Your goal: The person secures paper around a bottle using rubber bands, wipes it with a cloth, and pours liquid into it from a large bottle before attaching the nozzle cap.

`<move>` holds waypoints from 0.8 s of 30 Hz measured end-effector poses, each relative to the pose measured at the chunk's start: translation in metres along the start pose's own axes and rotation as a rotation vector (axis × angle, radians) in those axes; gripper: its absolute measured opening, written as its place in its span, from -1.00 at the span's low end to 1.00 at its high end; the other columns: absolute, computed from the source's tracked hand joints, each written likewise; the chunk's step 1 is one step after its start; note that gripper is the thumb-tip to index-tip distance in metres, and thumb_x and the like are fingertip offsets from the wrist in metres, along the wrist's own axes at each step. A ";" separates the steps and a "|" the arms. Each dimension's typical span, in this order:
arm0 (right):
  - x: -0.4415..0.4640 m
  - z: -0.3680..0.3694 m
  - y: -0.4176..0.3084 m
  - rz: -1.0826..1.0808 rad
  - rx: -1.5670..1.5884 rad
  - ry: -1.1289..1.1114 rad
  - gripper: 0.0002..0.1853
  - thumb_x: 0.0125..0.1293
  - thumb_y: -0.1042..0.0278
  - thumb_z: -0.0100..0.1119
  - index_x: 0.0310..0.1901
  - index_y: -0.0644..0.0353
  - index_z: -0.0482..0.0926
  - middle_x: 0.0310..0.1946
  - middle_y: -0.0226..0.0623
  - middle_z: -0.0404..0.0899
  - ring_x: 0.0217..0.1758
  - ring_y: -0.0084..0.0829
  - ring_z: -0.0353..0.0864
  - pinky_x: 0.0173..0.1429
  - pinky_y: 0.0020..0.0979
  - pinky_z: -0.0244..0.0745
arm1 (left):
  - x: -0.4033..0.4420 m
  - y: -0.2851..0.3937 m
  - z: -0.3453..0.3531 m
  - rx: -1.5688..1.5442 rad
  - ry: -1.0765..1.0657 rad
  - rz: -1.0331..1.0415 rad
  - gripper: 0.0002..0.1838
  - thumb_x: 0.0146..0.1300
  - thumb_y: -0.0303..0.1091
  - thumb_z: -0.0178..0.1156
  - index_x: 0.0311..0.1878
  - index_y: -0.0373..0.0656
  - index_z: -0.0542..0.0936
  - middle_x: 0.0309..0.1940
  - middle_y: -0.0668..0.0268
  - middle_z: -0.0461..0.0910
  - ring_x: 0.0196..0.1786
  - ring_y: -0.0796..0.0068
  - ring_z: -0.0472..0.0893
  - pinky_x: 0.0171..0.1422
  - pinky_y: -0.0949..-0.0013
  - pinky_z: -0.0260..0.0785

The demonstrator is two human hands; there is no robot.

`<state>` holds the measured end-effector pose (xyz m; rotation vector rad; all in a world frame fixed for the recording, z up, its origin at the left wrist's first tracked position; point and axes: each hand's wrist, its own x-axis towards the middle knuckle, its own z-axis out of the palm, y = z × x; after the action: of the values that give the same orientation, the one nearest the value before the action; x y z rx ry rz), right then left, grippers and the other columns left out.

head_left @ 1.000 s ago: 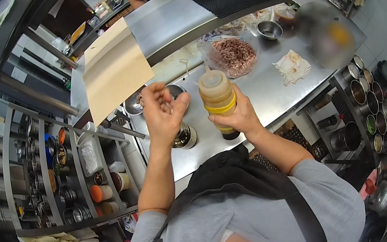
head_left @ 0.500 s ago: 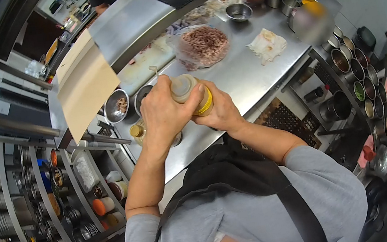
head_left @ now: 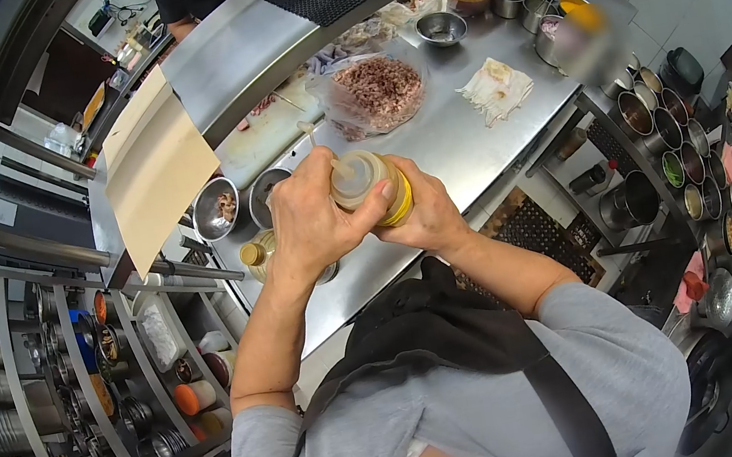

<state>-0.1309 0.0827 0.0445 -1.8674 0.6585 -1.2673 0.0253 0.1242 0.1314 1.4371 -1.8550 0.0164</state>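
Observation:
My left hand (head_left: 308,211) is closed over the top of a bottle with a translucent lid (head_left: 359,179), its thumb lying across the lid's near side. My right hand (head_left: 428,210) wraps the bottle's body from the right, by a yellow band (head_left: 400,200). A thin pale tip (head_left: 306,128) sticks out past my left fingers; whether it belongs to the lid is hidden. Just left of my left hand stands another bottle with a yellow cap (head_left: 251,253). Behind it are a metal bowl with food pieces (head_left: 216,208) and a second metal bowl (head_left: 263,198), partly covered by my hand.
On the steel counter (head_left: 459,153) lie a plastic bag of chopped meat (head_left: 379,92), a crumpled white cloth (head_left: 497,90) and a white cutting board (head_left: 254,141). A metal bowl (head_left: 441,28) and pots stand farther back. Shelves flank me. Another person's arm (head_left: 183,27) shows across the counter.
My view has shifted slightly, so the counter items sit a little further left. Both hands keep their hold on the bottle, and more of its lid shows now.

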 end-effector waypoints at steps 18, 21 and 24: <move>-0.101 -0.090 0.073 0.511 -0.110 0.521 -0.25 -0.11 0.31 0.56 0.18 0.20 0.42 0.00 -0.20 0.62 0.06 -0.32 0.63 0.20 -0.31 0.48 | -0.087 -0.044 0.084 -0.393 -0.534 -0.258 -0.55 0.14 -0.32 0.38 0.08 -0.27 0.56 -0.52 0.36 0.48 -0.52 0.56 0.46 -0.38 0.47 0.36; -0.136 -0.137 0.099 0.594 -0.319 0.635 -0.29 -0.13 0.27 0.55 0.12 0.21 0.46 -0.03 -0.19 0.63 0.05 -0.29 0.64 0.19 -0.31 0.49 | -0.121 -0.053 0.107 -0.409 -0.631 -0.317 -0.60 0.13 -0.31 0.36 0.03 -0.26 0.59 -0.56 0.26 0.51 -0.52 0.41 0.54 -0.36 0.34 0.42; -0.156 -0.186 0.128 0.665 -0.457 0.805 -0.28 -0.14 0.31 0.54 0.11 0.23 0.43 -0.08 -0.19 0.65 -0.01 -0.27 0.66 0.14 -0.29 0.52 | -0.147 -0.062 0.126 -0.411 -0.751 -0.473 -0.59 0.12 -0.30 0.37 0.03 -0.24 0.60 -0.56 0.27 0.52 -0.51 0.38 0.56 -0.31 0.35 0.45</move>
<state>-0.3610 0.0713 -0.1048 -1.1853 1.9403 -1.4381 0.0151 0.1656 -0.0674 1.6565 -1.8425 -1.2066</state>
